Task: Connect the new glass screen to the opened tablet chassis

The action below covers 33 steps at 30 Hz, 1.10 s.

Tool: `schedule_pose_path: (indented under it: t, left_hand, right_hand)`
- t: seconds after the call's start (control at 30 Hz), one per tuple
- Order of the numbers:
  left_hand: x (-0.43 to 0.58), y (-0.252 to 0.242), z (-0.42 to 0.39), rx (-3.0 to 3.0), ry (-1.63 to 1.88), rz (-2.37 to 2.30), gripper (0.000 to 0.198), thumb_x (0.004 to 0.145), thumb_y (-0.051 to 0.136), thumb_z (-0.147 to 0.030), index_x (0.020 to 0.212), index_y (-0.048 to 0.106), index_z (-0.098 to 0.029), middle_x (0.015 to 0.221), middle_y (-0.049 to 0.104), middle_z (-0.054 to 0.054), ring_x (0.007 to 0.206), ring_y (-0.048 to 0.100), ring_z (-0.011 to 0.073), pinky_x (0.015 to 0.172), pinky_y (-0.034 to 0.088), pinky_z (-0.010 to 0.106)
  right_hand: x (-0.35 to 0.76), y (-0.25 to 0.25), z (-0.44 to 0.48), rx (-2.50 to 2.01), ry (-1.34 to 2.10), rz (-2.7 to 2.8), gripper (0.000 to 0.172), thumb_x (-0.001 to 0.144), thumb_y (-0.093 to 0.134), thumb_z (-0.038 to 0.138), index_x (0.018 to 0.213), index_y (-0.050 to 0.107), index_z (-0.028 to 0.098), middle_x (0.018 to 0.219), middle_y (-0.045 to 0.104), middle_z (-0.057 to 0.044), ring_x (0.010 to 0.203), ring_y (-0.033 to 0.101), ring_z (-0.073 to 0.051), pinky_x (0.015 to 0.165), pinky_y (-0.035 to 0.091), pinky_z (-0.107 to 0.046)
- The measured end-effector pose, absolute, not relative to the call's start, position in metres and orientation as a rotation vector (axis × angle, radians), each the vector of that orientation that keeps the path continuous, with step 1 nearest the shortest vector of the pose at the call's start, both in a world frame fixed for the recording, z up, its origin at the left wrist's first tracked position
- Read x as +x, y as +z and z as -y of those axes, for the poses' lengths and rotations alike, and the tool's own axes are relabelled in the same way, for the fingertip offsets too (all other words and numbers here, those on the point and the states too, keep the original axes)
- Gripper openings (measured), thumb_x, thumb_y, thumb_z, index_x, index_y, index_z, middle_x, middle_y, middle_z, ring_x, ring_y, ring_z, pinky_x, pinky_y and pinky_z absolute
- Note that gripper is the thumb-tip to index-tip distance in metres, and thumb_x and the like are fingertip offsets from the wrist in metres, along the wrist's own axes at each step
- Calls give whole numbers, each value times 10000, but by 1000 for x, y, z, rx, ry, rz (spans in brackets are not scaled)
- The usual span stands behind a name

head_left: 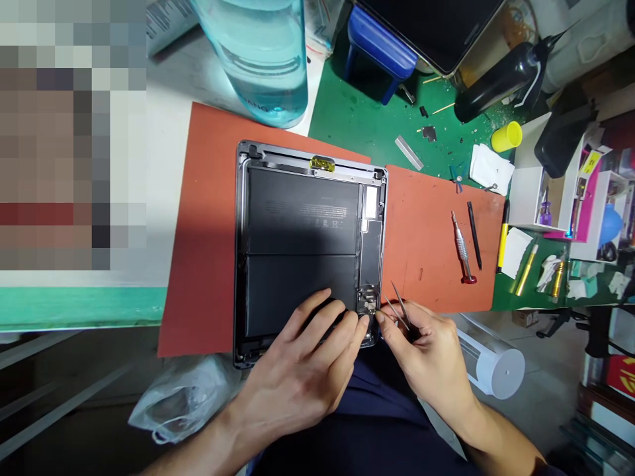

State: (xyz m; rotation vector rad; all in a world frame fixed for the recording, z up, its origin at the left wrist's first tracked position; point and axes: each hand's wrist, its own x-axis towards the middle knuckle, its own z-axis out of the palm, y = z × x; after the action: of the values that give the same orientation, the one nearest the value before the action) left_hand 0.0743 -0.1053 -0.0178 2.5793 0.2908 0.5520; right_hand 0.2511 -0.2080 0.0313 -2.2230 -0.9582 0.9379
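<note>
An opened tablet (307, 244) lies on an orange mat (426, 238), its two black battery cells exposed. My left hand (307, 360) rests on the lower battery cell, fingers spread, with fingertips touching the small connector area (368, 305) at the tablet's lower right corner. My right hand (426, 350) sits just right of that corner, fingers closed around metal tweezers (399, 309) whose prongs stick up and back from the hand. Thumb and forefinger pinch at the tablet's edge.
A red-handled screwdriver (462, 248), a black spudger (474, 235) and a yellow-black pen (503, 235) lie on the mat's right side. A large clear water bottle (258, 53) stands behind the tablet. Small parts, a yellow cap (507, 136) and white boxes crowd the green bench at right.
</note>
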Motion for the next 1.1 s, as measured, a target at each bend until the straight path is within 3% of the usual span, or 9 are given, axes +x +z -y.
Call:
schedule_pose_path:
  t: [0.43,0.63,0.87,1.1]
  left_hand:
    - [71,-12,107,2566,571,-332,426,913,615,-43,1333,687,-34,1180,720,144,1179,615,323,1144,497,572]
    - [61,-7,108,2482,667,-337,392,891,601,-2,1274,682,4,1205,722,185,1186,637,325,1102,539,569]
    - [53,-10,118,2498,642,-364,367,887,605,-10,1242,696,-32,1177,726,173,1163,642,322,1070,557,558]
    - [51,-7,123,2518,638,-421,400,872,629,22,1260,686,-57,1137,724,151,1131,640,299,1068,559,537]
  right_hand:
    - [253,25,215,-2176,970,902,235,1010,638,312,836,753,203,715,698,11,633,609,-136,622,471,-254]
    - [254,27,234,-2047,968,831,201,1045,625,326,1044,789,208,899,758,-39,783,692,-170,647,505,-259]
    - [249,28,232,-1997,976,896,180,1007,694,323,883,741,201,749,599,27,585,459,-100,573,412,-259]
    - [249,26,235,-1970,993,932,195,1024,655,294,854,694,206,733,561,35,588,442,-101,557,382,-261]
